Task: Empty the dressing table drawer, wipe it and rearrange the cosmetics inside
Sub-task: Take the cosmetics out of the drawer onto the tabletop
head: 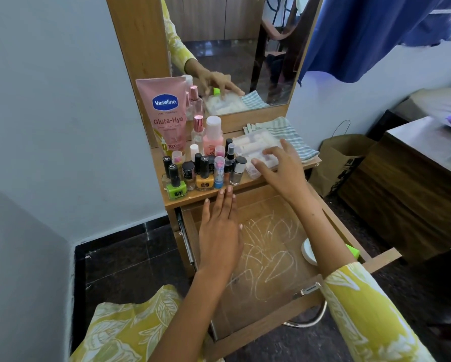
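Wooden dressing table [245, 182] with tall mirror [235, 48] against white wall. Pulled-out wooden drawer [266, 257] below the top, white scribbles on its floor; round white lid-like item [308, 250] and small bright green object [353, 251] at its right side, partly hidden by the forearm. Striped blue-white cloth [292, 137] on table top right. Clear plastic box of pale tubes [255, 146] lies on the cloth. Pink Vaseline lotion tube [165, 113] stands top left. Cluster of nail polish bottles [193, 176] along front edge. Right hand [279, 165] on the box, fingers curled over its near edge. Left hand [220, 231] flat, fingers straight, over drawer's left side, holding nothing.
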Motion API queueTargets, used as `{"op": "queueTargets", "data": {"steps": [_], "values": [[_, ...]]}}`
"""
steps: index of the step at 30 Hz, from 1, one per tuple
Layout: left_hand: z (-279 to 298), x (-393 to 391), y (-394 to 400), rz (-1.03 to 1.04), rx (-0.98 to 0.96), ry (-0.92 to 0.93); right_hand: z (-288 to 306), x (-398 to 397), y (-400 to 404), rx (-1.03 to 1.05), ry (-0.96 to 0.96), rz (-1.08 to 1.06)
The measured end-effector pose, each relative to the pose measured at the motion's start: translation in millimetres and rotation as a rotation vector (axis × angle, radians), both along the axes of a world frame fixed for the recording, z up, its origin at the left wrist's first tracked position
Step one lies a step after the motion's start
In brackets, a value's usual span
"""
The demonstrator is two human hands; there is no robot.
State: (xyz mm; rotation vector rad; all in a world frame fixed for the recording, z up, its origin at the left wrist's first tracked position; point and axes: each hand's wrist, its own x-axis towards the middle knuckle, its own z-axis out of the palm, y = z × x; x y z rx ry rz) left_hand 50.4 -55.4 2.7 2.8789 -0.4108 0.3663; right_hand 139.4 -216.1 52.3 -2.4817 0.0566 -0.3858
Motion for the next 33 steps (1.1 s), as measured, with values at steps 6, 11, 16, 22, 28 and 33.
{"op": "queueTargets", "data": {"steps": [6,11,16,22,28,33], "values": [[-2,-1,-1,-0.015,-0.007,-0.011,-7,-28,-3,0.043,-0.101,-0.054],[0,-1,-1,-0.004,-0.008,-0.016,2,-13,0,0.065,-0.018,0.021],[2,-3,0,-0.002,0.001,0.007,0,-42,-6,-0.037,-0.275,-0.06],[5,-5,0,-0.002,0.063,0.018,-7,-100,-37,-0.62,0.704,-0.015],[9,-6,1,0.006,0.067,0.049,-21,-112,-42,-0.76,0.726,-0.108],[10,-6,1,0.0,0.062,0.064,-20,-113,-43,-0.694,0.612,-0.148]]}}
